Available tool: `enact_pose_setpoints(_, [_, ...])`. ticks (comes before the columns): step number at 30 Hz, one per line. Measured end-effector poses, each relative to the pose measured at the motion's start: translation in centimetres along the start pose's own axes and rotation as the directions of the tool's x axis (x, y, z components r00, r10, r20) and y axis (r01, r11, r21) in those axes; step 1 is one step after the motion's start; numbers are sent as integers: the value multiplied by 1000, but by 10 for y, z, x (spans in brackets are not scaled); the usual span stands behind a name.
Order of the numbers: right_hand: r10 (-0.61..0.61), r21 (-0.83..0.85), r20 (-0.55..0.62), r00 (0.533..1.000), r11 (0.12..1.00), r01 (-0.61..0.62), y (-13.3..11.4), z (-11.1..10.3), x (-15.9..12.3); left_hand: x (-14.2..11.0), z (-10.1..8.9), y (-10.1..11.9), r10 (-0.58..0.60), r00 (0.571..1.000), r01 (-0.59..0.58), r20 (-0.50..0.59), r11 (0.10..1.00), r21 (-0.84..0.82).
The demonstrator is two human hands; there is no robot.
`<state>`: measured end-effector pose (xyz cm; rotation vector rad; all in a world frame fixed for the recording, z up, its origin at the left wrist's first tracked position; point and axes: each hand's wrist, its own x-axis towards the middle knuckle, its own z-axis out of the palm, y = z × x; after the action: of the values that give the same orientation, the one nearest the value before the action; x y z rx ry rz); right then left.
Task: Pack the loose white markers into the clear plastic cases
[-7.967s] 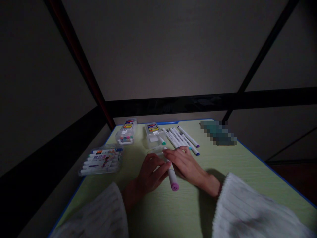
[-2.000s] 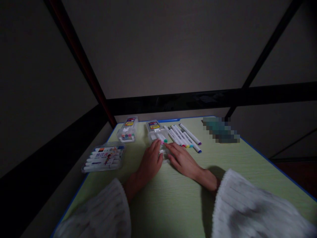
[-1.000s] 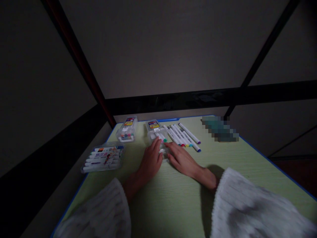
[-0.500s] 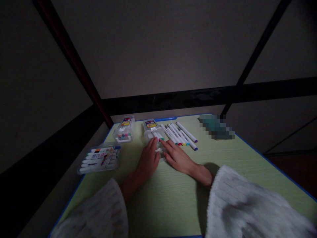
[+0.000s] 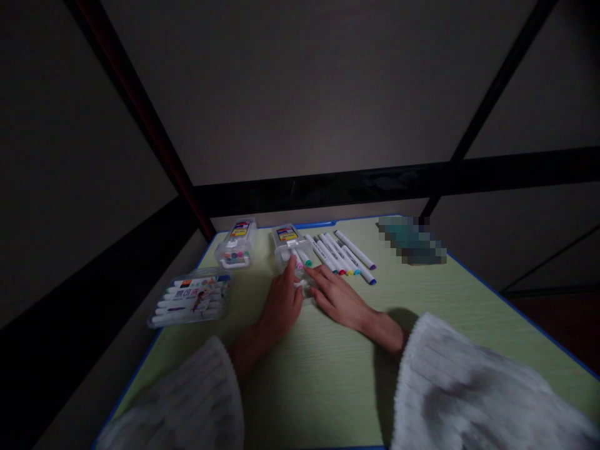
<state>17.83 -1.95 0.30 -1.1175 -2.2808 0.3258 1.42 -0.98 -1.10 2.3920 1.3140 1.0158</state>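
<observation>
While we are apparently settling a pink-capped marker [image 5: 299,263] beside a green-capped marker [image 5: 305,257] inside the middle case [image 5: 287,235], our left hand [image 5: 280,303] is pointing its forefinger over them, thumb apart. Our right hand [image 5: 338,297] is resting at the case's near right, fingers together. We cannot tell whether either is gripping the clear flap [image 5: 305,290] before the case. Several loose markers [image 5: 330,254] are lying right of it; probably the next move is calling for a free hand there.
</observation>
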Motion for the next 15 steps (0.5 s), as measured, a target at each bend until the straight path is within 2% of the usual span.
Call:
enact_pose_setpoints(8, [2,-3,-9,1000,1000,-2,-1,0,0,0,4,-1,19,998,-24,-61,997,-75])
enact_pose_setpoints(15, [-3,-5,-6,1000,1000,3,0,0,-1,0,1,0,13,1000,-14,-23,998,-56])
